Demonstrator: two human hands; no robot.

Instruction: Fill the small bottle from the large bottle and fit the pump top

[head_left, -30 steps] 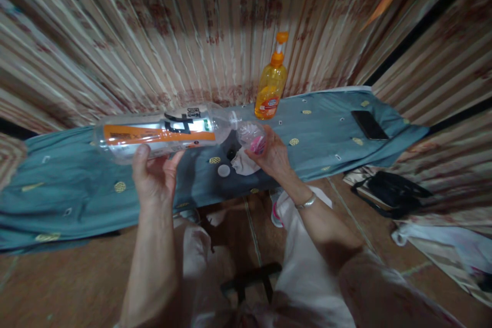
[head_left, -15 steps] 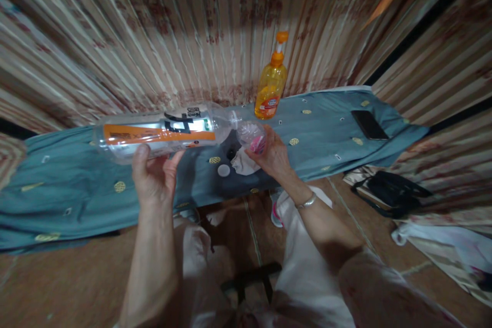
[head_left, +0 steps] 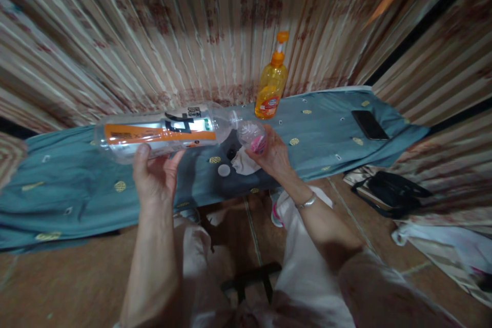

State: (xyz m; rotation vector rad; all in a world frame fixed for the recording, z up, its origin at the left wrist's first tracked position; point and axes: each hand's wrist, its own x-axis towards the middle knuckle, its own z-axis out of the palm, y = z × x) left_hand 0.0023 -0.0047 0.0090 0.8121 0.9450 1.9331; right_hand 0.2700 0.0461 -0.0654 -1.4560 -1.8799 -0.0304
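Observation:
A large clear plastic bottle (head_left: pixel 154 130) with an orange, white and black label lies on its side in my left hand (head_left: pixel 157 174), which grips it from below near the middle. Its neck points right, at the mouth of a small clear plastic bottle (head_left: pixel 251 135) with a pink label. My right hand (head_left: pixel 272 156) is wrapped round that small bottle. Whether the two mouths touch, I cannot tell. Below them on the cloth are a white round cap (head_left: pixel 223 170), a crumpled white cloth (head_left: pixel 245 162) and a small dark round object (head_left: pixel 231 154).
A pump bottle of yellow-orange liquid (head_left: pixel 271 87) stands at the back of the narrow cloth-covered table (head_left: pixel 319 138), against a curtain (head_left: pixel 184 31). A black phone (head_left: pixel 369 124) lies at the right end. On the floor at right is a black bag (head_left: pixel 392 192).

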